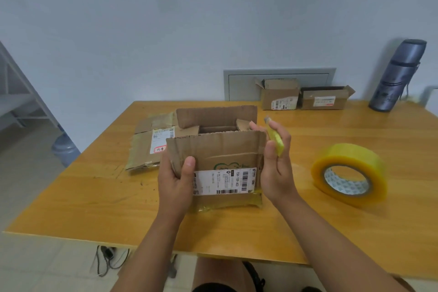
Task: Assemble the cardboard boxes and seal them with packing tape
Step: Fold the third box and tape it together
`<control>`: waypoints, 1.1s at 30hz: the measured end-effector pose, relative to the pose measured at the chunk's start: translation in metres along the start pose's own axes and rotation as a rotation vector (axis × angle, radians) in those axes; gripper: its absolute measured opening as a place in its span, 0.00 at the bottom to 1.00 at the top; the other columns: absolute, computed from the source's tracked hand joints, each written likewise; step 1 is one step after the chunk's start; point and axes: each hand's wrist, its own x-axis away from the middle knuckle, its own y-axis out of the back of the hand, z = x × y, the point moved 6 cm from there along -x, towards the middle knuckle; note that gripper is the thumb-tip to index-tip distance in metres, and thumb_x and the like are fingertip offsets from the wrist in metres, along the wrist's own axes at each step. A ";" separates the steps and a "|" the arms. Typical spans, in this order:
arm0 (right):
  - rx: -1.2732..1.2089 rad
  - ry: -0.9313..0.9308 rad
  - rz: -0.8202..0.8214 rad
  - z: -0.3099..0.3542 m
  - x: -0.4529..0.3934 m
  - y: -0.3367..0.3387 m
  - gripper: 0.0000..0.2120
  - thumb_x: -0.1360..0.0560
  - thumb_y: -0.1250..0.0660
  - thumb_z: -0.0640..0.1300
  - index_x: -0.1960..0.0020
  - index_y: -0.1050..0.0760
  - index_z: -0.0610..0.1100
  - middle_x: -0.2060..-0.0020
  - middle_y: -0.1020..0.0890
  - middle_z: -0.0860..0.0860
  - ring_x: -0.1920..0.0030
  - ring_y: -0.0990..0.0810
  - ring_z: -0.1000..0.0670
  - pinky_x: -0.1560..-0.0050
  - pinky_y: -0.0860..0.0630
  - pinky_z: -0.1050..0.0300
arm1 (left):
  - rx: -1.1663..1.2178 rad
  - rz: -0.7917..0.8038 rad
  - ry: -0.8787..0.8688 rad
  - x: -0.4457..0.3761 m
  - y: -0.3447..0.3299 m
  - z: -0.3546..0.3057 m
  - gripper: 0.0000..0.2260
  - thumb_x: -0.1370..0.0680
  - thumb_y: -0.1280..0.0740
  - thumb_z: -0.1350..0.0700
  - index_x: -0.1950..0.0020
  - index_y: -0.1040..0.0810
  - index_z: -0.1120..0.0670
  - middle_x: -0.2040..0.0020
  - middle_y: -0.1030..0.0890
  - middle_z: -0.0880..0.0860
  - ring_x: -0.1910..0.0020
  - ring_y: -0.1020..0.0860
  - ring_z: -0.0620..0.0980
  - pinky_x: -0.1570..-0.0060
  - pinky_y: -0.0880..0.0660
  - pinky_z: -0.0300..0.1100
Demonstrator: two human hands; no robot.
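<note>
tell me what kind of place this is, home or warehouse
Probably a plain room at home or a small office, not a warehouse: one wooden table against a white wall, used shipping boxes, a roll of packing tape and a flask.

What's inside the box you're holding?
The box is open on top, flaps up. Through the opening only brown cardboard shows, a folded inner flap. Nothing else appears, but the front flap hides the bottom, so I can't tell whether it's empty.
</note>
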 end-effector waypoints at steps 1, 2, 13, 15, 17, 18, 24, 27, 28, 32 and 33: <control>-0.023 0.002 -0.002 0.001 0.000 0.000 0.25 0.19 0.50 0.65 0.28 0.43 0.53 0.32 0.24 0.46 0.36 0.23 0.51 0.40 0.22 0.51 | 0.000 -0.006 -0.003 0.000 0.000 0.000 0.16 0.26 0.39 0.37 0.42 0.28 0.40 0.48 0.20 0.41 0.49 0.22 0.36 0.52 0.26 0.30; -0.029 0.007 -0.007 0.002 0.000 -0.001 0.25 0.19 0.50 0.65 0.29 0.42 0.53 0.33 0.24 0.46 0.36 0.23 0.51 0.41 0.22 0.55 | -0.002 -0.013 -0.011 -0.001 0.000 -0.001 0.16 0.25 0.40 0.37 0.41 0.27 0.40 0.48 0.20 0.40 0.48 0.22 0.37 0.51 0.26 0.31; -0.044 -0.212 -0.122 -0.002 -0.016 0.000 0.22 0.21 0.34 0.39 0.32 0.34 0.54 0.47 0.26 0.61 0.52 0.23 0.68 0.52 0.21 0.54 | 0.110 0.021 0.092 -0.014 0.002 -0.007 0.21 0.27 0.35 0.46 0.36 0.33 0.36 0.35 0.27 0.42 0.39 0.25 0.41 0.52 0.25 0.35; -0.046 -0.230 -0.069 -0.001 -0.023 0.000 0.24 0.21 0.36 0.33 0.29 0.36 0.49 0.51 0.29 0.61 0.57 0.23 0.65 0.56 0.23 0.58 | 0.087 0.103 0.100 -0.022 0.001 -0.007 0.29 0.27 0.36 0.48 0.28 0.41 0.35 0.29 0.33 0.41 0.33 0.30 0.40 0.46 0.26 0.36; -0.050 -0.247 -0.019 0.000 -0.028 0.000 0.24 0.21 0.39 0.31 0.29 0.36 0.46 0.49 0.27 0.58 0.49 0.27 0.59 0.57 0.25 0.60 | 0.026 0.204 0.060 -0.031 0.000 -0.012 0.35 0.28 0.37 0.50 0.24 0.47 0.35 0.29 0.37 0.35 0.31 0.36 0.32 0.47 0.28 0.28; -0.043 -0.257 0.008 0.000 -0.029 -0.001 0.23 0.21 0.39 0.31 0.29 0.36 0.46 0.47 0.26 0.55 0.48 0.27 0.59 0.58 0.25 0.61 | -0.010 0.244 0.034 -0.035 -0.001 -0.015 0.36 0.28 0.38 0.51 0.23 0.49 0.35 0.30 0.39 0.32 0.32 0.37 0.29 0.49 0.29 0.25; -0.014 -0.252 -0.026 -0.010 -0.027 0.003 0.16 0.22 0.34 0.38 0.36 0.30 0.49 0.42 0.21 0.57 0.49 0.21 0.63 0.54 0.23 0.65 | -0.130 0.197 -0.094 -0.039 0.002 -0.018 0.27 0.27 0.36 0.46 0.29 0.37 0.34 0.34 0.31 0.40 0.35 0.32 0.35 0.45 0.28 0.32; 0.016 -0.215 -0.060 -0.012 -0.022 0.005 0.14 0.24 0.31 0.48 0.40 0.28 0.53 0.43 0.20 0.60 0.44 0.21 0.60 0.46 0.22 0.59 | -0.156 0.146 -0.176 -0.030 0.002 -0.022 0.15 0.28 0.35 0.43 0.43 0.24 0.42 0.37 0.28 0.54 0.39 0.31 0.31 0.49 0.32 0.22; 0.037 -0.203 -0.058 -0.010 -0.021 0.005 0.13 0.24 0.31 0.51 0.41 0.28 0.55 0.44 0.20 0.62 0.44 0.21 0.61 0.45 0.22 0.59 | -0.142 0.155 -0.162 -0.028 0.003 -0.019 0.15 0.29 0.34 0.42 0.45 0.23 0.43 0.35 0.29 0.54 0.38 0.32 0.30 0.48 0.33 0.21; 0.027 -0.231 0.011 -0.008 -0.024 0.004 0.13 0.23 0.42 0.59 0.42 0.25 0.57 0.50 0.19 0.66 0.48 0.21 0.64 0.49 0.22 0.60 | -0.144 0.211 -0.105 -0.024 0.003 -0.004 0.23 0.35 0.27 0.37 0.42 0.26 0.37 0.28 0.35 0.43 0.31 0.36 0.30 0.38 0.32 0.29; -0.003 -0.245 -0.009 -0.009 -0.028 0.007 0.14 0.21 0.45 0.55 0.41 0.24 0.54 0.48 0.19 0.62 0.47 0.21 0.63 0.47 0.23 0.59 | -0.155 0.194 -0.101 -0.024 0.003 -0.004 0.24 0.36 0.27 0.36 0.42 0.26 0.36 0.28 0.35 0.42 0.32 0.37 0.29 0.38 0.33 0.30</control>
